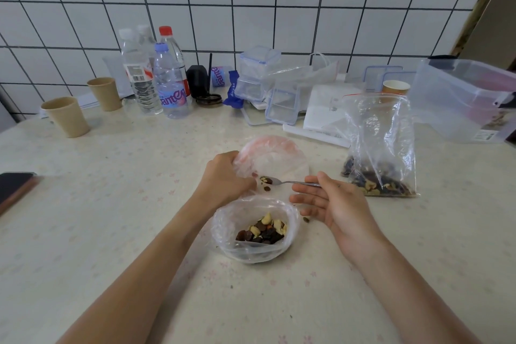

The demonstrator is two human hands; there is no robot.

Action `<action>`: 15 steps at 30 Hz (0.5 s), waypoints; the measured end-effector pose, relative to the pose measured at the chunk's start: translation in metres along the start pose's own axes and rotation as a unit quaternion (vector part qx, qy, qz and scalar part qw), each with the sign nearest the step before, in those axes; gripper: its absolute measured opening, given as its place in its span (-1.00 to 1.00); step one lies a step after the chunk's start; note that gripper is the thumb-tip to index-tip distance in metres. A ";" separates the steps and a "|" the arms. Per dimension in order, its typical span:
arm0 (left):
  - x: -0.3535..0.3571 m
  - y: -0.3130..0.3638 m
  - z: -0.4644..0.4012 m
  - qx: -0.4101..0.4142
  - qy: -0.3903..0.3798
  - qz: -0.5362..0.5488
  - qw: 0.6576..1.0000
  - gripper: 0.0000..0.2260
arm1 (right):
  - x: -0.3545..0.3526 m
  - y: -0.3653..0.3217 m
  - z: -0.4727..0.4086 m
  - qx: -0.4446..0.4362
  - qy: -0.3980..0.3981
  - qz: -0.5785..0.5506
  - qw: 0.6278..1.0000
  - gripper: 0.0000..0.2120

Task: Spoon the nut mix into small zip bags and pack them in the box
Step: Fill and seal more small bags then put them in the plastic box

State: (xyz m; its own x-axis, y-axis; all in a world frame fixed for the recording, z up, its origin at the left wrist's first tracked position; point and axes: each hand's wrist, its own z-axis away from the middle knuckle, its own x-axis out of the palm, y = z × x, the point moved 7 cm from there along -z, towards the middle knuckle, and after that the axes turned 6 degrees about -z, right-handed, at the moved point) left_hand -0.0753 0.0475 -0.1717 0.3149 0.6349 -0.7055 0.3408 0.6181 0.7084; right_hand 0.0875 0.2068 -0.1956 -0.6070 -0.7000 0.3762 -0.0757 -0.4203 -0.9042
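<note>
While bottles (156, 75) crowd the back, perhaps nuts (306, 220) lie loose.

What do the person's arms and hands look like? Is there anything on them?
Both arms are bare right up to the bottom edge of the picture, with no sleeves showing. The left hand and the right hand wear no gloves. No rings, watch or bracelets can be seen on either one. The nails look short and plain.

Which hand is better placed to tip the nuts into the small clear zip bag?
Right: the right hand holds the loaded metal spoon at the small clear zip bag, whose mouth the left hand holds.
</note>
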 end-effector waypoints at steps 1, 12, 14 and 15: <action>-0.001 0.000 0.000 -0.002 0.003 -0.002 1.000 -0.75 | -0.002 0.000 0.000 0.005 0.002 -0.011 1.000 -0.70; -0.006 -0.004 0.001 0.005 0.042 -0.001 0.999 -0.69 | -0.011 -0.021 0.009 -0.109 0.034 0.093 0.989 -0.70; -0.006 -0.003 0.001 0.009 0.048 0.008 0.999 -0.70 | -0.007 -0.021 0.012 -0.127 0.029 0.127 0.983 -0.70; -0.006 -0.003 0.001 0.009 0.047 0.014 0.999 -0.71 | -0.004 -0.021 0.014 -0.136 0.028 0.143 0.980 -0.70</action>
State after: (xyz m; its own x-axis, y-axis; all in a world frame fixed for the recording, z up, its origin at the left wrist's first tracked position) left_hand -0.0779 0.0412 -0.1699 0.2398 0.6933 -0.6795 0.3500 0.5911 0.7267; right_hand 0.1026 0.2107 -0.1760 -0.6765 -0.7303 0.0953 -0.0995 -0.0376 -0.9943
